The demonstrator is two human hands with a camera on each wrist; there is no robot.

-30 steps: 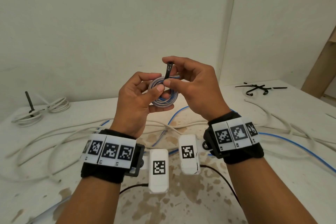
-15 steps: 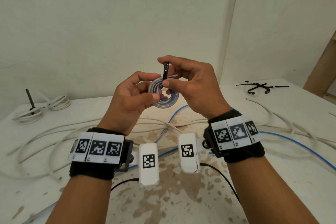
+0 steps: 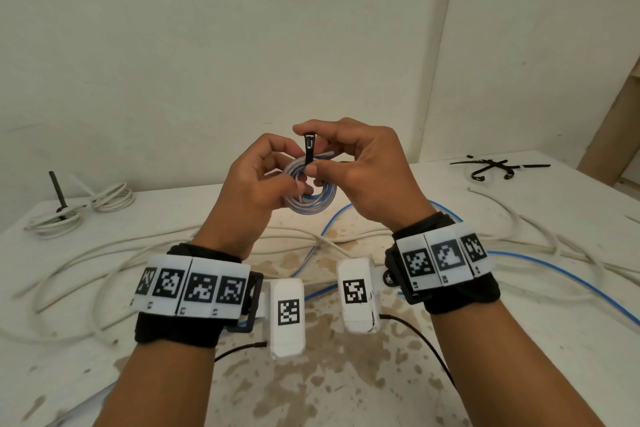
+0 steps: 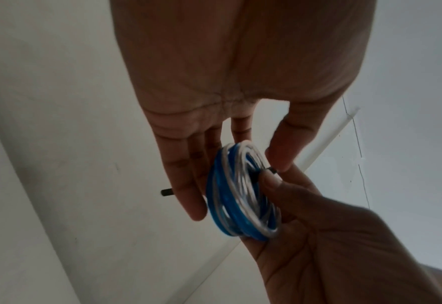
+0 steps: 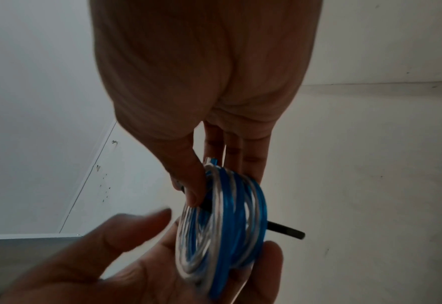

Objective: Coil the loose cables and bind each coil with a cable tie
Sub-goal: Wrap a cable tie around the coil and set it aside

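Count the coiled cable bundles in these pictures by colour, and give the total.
Blue-and-white round cable coil, black plastic cable tie through it: 1
White round cable coil on the stained white table: 1
Total: 2

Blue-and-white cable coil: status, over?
Left hand holds small blue-and-white cable coil. Right hand pinches black plastic cable tie through it, not cinched. Nothing in the way.

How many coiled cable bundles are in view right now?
2. A blue-and-white coil held between both hands, with a black cable tie at it, and a white coil lying at the table's far left corner.
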